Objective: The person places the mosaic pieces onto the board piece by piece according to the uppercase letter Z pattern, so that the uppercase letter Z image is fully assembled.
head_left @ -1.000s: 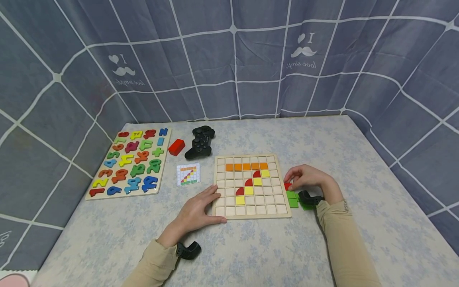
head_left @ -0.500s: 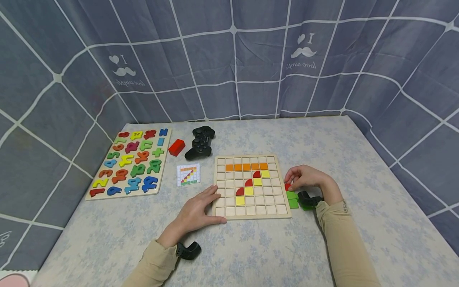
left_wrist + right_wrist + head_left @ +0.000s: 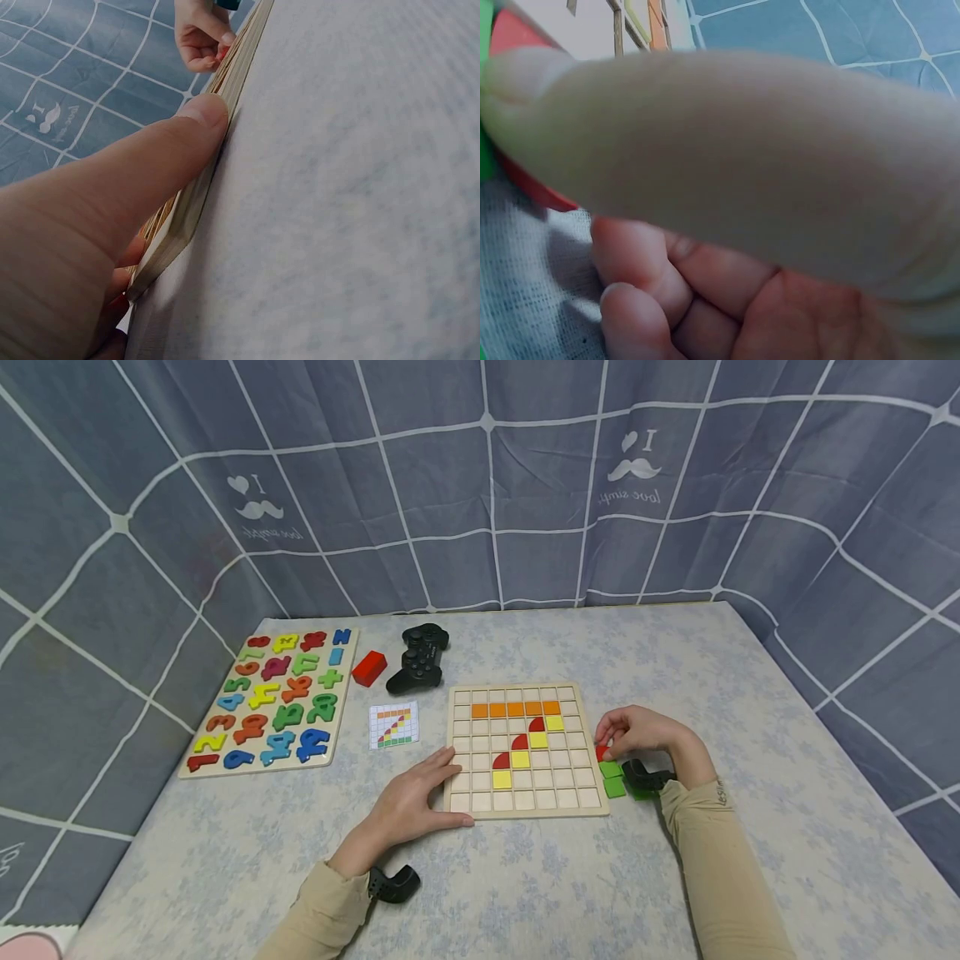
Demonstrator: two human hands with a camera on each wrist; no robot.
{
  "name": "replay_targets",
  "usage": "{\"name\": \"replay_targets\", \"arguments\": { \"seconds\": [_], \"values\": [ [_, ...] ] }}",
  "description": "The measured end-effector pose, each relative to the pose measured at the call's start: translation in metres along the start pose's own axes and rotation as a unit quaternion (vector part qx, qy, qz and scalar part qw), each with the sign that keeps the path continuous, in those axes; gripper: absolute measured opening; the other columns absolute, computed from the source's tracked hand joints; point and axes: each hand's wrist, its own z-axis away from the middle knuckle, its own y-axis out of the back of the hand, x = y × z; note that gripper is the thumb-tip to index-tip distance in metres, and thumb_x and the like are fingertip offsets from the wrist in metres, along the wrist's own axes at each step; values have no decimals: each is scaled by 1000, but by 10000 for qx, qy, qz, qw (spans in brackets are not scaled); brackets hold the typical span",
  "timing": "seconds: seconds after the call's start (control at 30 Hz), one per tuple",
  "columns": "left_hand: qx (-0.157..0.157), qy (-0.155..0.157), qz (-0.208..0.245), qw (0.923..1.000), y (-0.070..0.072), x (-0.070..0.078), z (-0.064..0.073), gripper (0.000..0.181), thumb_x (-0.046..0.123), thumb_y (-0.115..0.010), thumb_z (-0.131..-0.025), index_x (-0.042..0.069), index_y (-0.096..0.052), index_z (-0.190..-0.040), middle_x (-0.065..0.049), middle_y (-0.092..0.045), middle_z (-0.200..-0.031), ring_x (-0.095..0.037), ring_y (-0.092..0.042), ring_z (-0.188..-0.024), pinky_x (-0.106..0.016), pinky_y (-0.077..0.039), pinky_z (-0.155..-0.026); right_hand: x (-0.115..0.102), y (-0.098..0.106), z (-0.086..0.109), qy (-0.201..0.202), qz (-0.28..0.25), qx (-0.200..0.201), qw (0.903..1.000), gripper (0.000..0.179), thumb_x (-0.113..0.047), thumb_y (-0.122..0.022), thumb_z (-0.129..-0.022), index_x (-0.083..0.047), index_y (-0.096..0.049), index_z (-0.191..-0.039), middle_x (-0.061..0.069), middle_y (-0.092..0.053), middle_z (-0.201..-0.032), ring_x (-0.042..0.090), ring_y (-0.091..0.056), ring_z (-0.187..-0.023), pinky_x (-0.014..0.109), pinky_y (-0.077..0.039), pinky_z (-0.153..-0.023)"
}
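A wooden grid board (image 3: 525, 803) lies in the middle of the table, holding a row of orange squares (image 3: 516, 709), several yellow squares (image 3: 520, 759) and red quarter-circle pieces (image 3: 521, 742). My left hand (image 3: 408, 802) rests at its front left corner, thumb along the front edge and fingers against the left side. Beyond the right edge, my right hand (image 3: 648, 731) pinches a red piece (image 3: 536, 187) with curved edge, the thumb lying over it and hiding much of it. Green tiles (image 3: 613, 787) lie just under that hand, partly covered by the wrist camera.
Left of the board is a small pattern card (image 3: 393, 724) printed with a coloured figure. Behind it are a red block (image 3: 369, 668) and a black game controller (image 3: 418, 658). A number puzzle board (image 3: 262, 702) lies at the far left, near the blue curtain (image 3: 420, 485).
The green tiles beside the board have shifted and turned slightly. My left hand stays at the board's corner, and my right hand has barely moved.
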Motion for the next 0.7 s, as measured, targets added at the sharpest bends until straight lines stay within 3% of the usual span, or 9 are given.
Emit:
{"name": "replay_targets", "arguments": {
  "seconds": [0.53, 0.7],
  "values": [
    [12, -21, 2, 10000, 0, 0, 0, 81, 61, -72, -70, 6, -58, -128, -10, -40, -145, -23, -34, -135, -44, -38, -102, -2, 4, 5, -175, 42, -139, 9997, 20, -3, -67, -83, 8, -61, -99, 9, -62, -82, 17, -59, -71, 27, -52, -65],
    [26, -32, -20, 10000, -1, 0, 0, 81, 60, -72, -70, 6, -59, -128, -10, -40, -145, -23, -34, -135, -44, -38, -102, -9, 5, 7, -19, 229, -25, 9997, 21, -6, -65, -86, 8, -61, -102, 10, -63, -85, 18, -59, -75, 29, -52, -69]
  ]
}}
